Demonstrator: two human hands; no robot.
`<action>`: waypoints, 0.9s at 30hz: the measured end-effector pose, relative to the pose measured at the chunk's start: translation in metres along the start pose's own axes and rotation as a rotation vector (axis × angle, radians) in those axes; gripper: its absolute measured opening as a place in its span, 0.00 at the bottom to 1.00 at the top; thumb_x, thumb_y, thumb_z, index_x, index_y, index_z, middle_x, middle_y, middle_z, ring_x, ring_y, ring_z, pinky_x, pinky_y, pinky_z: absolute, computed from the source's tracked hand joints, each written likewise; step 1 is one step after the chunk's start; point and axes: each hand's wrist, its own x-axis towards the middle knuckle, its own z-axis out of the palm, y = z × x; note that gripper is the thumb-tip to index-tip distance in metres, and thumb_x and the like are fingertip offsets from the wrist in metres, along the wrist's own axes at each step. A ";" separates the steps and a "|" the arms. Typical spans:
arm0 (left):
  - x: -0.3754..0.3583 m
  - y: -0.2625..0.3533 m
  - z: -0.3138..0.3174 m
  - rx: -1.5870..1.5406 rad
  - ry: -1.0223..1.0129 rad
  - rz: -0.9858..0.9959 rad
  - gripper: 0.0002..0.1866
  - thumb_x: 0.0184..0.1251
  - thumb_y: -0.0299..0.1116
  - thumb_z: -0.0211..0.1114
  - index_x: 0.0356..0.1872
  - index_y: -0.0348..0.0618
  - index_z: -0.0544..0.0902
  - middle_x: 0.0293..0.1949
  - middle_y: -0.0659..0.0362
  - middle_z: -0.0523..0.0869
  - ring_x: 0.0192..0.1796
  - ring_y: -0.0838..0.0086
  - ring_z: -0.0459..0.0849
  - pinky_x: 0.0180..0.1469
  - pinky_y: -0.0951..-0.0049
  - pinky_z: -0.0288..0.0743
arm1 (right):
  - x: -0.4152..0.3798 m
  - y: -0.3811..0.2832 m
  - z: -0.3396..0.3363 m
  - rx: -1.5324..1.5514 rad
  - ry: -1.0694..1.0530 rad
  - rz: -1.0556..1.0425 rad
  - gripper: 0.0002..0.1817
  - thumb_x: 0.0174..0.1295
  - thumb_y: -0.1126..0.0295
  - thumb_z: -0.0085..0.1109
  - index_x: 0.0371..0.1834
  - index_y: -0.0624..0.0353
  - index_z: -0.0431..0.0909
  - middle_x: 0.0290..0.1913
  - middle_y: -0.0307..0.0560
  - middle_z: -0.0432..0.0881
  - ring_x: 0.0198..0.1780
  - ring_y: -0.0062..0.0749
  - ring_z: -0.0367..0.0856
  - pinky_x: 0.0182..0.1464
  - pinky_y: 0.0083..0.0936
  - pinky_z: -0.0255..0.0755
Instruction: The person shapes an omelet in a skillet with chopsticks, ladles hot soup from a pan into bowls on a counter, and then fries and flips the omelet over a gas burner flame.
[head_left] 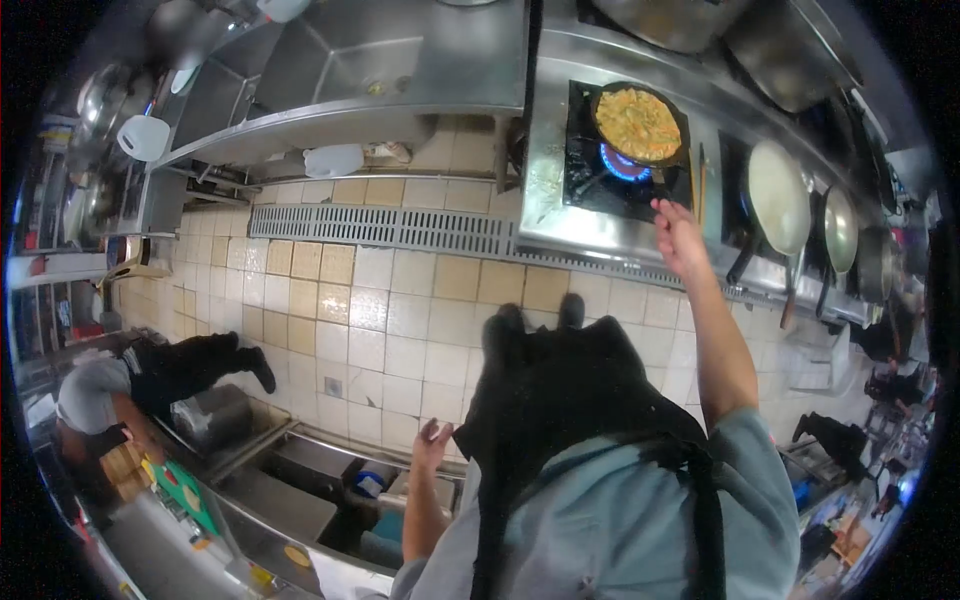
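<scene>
A dark pan (638, 124) filled with yellowish chopped food sits over a burner (625, 163) with a blue flame on the steel stove (545, 208). My right hand (676, 232) is at the stove's front edge, its fingers wrapped round the end of the pan's short handle. Low by my left side hangs my left hand (431, 441), fingers apart and holding nothing, near the steel counter behind me. Thin sticks (702, 185) lie on the stove to the right of the pan.
Light pans (779, 198) stand right of the burner. Steel sinks (345, 62) are at the upper left, above a floor grate (380, 226). At lower left a co-worker (95, 393) bends over a green board (188, 497). Another person (838, 440) is far right.
</scene>
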 end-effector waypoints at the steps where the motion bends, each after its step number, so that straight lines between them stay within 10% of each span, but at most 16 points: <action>1: -0.004 0.014 0.003 0.002 0.030 0.036 0.40 0.62 0.50 0.73 0.67 0.29 0.71 0.60 0.37 0.79 0.63 0.58 0.80 0.61 0.67 0.74 | -0.001 0.002 0.000 -0.002 -0.002 -0.002 0.09 0.75 0.63 0.52 0.45 0.58 0.76 0.24 0.31 0.69 0.16 0.14 0.58 0.14 0.16 0.49; 10: -0.030 0.138 0.012 0.114 0.009 0.032 0.41 0.63 0.50 0.72 0.69 0.30 0.69 0.62 0.37 0.78 0.63 0.57 0.79 0.61 0.66 0.74 | -0.027 0.028 0.007 0.016 0.027 -0.022 0.11 0.74 0.61 0.54 0.47 0.56 0.76 0.23 0.29 0.68 0.16 0.13 0.57 0.14 0.15 0.49; 22: -0.014 0.112 0.000 -0.124 -0.062 0.001 0.43 0.64 0.46 0.73 0.70 0.27 0.65 0.66 0.35 0.73 0.66 0.58 0.77 0.64 0.66 0.72 | -0.032 0.047 -0.024 -0.213 -0.019 0.060 0.25 0.74 0.46 0.48 0.53 0.58 0.75 0.35 0.41 0.83 0.35 0.25 0.82 0.32 0.29 0.78; 27: 0.002 0.079 -0.006 -0.319 -0.164 -0.091 0.36 0.65 0.32 0.71 0.69 0.26 0.65 0.53 0.47 0.84 0.52 0.67 0.83 0.60 0.70 0.75 | -0.048 0.082 -0.061 -0.077 0.034 0.130 0.29 0.72 0.42 0.51 0.55 0.61 0.75 0.39 0.48 0.82 0.35 0.32 0.84 0.36 0.31 0.83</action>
